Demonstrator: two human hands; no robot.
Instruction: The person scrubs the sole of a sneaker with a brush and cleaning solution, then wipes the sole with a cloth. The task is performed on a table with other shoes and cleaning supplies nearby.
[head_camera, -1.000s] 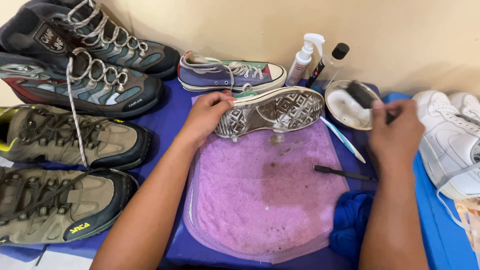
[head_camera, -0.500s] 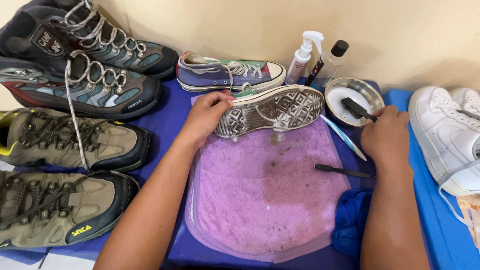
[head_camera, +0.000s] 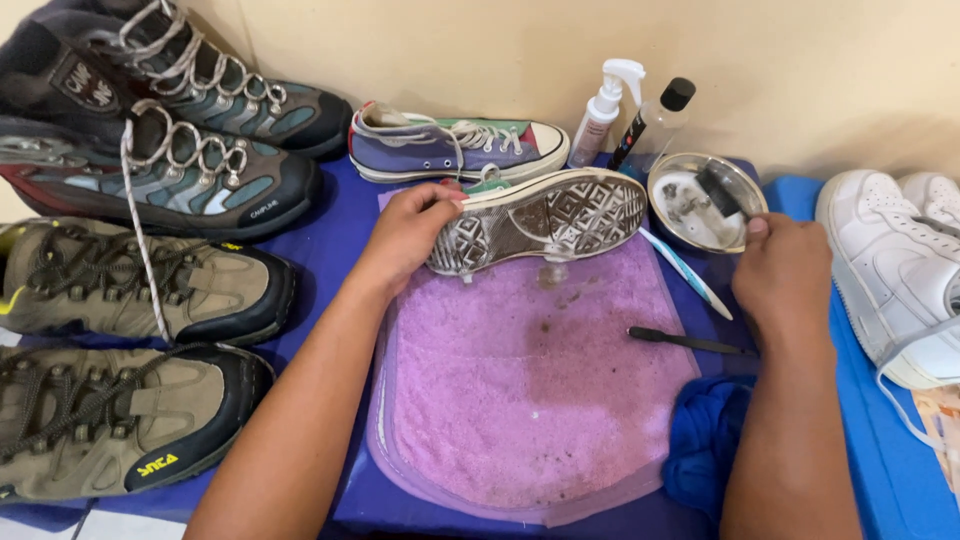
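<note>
With the sneaker (head_camera: 540, 222) gripped sole-up by the left hand (head_camera: 405, 232) and the brush (head_camera: 718, 190) held by the right hand (head_camera: 785, 275) in the bowl (head_camera: 672, 222) at 2 o'clock, dirty water may be dripped beyond the purple towel (head_camera: 530, 400).

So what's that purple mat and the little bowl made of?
The purple mat looks like soft terry cloth: fuzzy looped surface, damp stains. The bowl seems to be clear glass or plastic: see-through with a shiny rim. The right hand dips a brush into it.
</note>
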